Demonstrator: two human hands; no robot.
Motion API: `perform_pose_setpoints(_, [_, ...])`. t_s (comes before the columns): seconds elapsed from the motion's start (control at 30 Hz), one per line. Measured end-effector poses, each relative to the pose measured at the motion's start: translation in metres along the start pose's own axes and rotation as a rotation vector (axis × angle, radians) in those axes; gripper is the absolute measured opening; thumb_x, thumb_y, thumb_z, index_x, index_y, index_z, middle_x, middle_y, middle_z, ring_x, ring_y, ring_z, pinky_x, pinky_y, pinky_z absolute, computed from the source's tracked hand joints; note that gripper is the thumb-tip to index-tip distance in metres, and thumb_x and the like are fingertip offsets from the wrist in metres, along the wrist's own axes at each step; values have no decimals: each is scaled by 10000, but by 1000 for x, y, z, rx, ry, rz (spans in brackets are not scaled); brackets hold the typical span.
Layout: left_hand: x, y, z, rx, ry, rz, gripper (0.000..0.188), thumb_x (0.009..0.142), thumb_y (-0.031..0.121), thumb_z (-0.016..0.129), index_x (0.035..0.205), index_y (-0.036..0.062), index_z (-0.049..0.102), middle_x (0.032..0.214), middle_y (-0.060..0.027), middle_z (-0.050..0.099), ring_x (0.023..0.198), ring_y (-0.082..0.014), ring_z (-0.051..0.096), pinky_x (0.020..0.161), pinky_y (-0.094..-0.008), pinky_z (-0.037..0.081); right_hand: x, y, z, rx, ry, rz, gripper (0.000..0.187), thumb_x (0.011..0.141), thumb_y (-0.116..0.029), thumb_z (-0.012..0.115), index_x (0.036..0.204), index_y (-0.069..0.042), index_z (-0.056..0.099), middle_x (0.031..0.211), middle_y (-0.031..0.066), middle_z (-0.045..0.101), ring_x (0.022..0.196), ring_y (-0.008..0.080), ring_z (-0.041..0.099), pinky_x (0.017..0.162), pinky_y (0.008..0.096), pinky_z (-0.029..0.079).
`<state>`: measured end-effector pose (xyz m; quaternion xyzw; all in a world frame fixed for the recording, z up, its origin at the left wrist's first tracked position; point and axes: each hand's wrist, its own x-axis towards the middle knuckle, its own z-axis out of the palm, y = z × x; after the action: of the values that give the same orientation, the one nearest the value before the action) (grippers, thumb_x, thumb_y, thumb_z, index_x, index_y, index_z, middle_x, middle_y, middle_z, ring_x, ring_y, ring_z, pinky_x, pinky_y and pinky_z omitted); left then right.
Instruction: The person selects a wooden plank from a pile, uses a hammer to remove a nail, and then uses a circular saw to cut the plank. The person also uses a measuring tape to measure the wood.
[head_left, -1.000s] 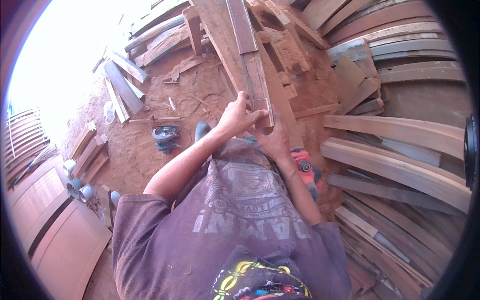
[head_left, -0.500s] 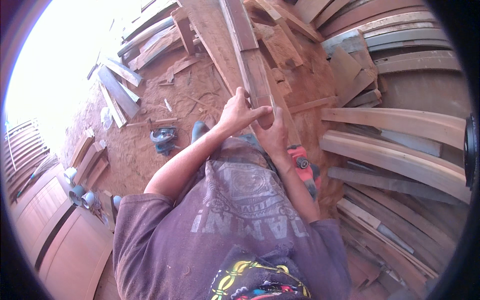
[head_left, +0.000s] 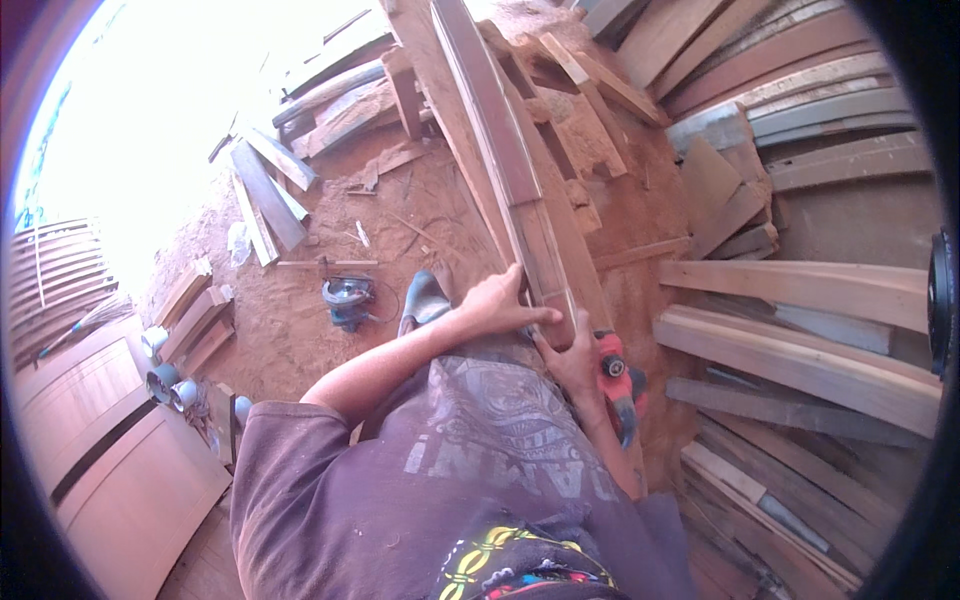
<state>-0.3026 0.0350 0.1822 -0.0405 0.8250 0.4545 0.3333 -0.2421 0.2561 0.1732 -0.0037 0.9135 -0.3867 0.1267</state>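
A long, narrow wooden frame piece (head_left: pixel 533 235) lies lengthwise on a wider plank (head_left: pixel 465 150), with a reddish-brown strip (head_left: pixel 490 110) along its far part. Around the left side of its near end my left hand (head_left: pixel 497 303) is closed, thumb laid across the top. My right hand (head_left: pixel 572 352) grips the same end from the right, its thumb and fingers near a small reddish wood section (head_left: pixel 558 312). Some fingertips are hidden behind the wood. Just right of my right wrist sits a red and black power tool (head_left: pixel 620 375).
A blue power tool (head_left: pixel 348 302) rests on the dusty ground at left, near my foot (head_left: pixel 426 297). Stacked boards (head_left: pixel 800 350) fill the right side. Wood offcuts (head_left: pixel 268 190) lie at far left, and wooden panels (head_left: pixel 140 480) at near left.
The view has shifted, so the surroundings sit lower in the picture. Both hands stay at the near end of the frame piece, with little change in their grip.
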Motion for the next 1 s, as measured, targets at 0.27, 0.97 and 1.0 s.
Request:
perform_pose_setpoints(0.27, [9, -10, -15, -253, 152, 16, 786, 879, 586, 828, 1265, -64, 615, 1124, -272, 748, 1049, -383, 757, 887, -458, 601, 57, -39, 14, -32, 45, -44, 660, 836, -398, 884, 1299, -44, 575, 1035, 276, 748, 1005, 505, 727, 797, 558, 577])
perform_pose_setpoints(0.97, [-43, -110, -14, -362, 261, -94, 513, 1012, 397, 741, 1317, -6, 656, 1179, -168, 760, 1059, -216, 720, 871, -355, 583, 196, -81, 75, 34, 122, -245, 758, 864, -365, 845, 1444, -73, 455, 1257, 302, 671, 1099, 488, 696, 886, 578, 571])
perform_pose_setpoints(1.0, [-40, -102, -16, -340, 266, -84, 510, 1001, 397, 744, 1295, -12, 670, 1155, -187, 773, 1065, -238, 734, 904, -369, 580, 194, -83, 72, 44, 98, -221, 783, 866, -361, 846, 1473, -72, 444, 1308, 308, 650, 1152, 484, 682, 911, 575, 566])
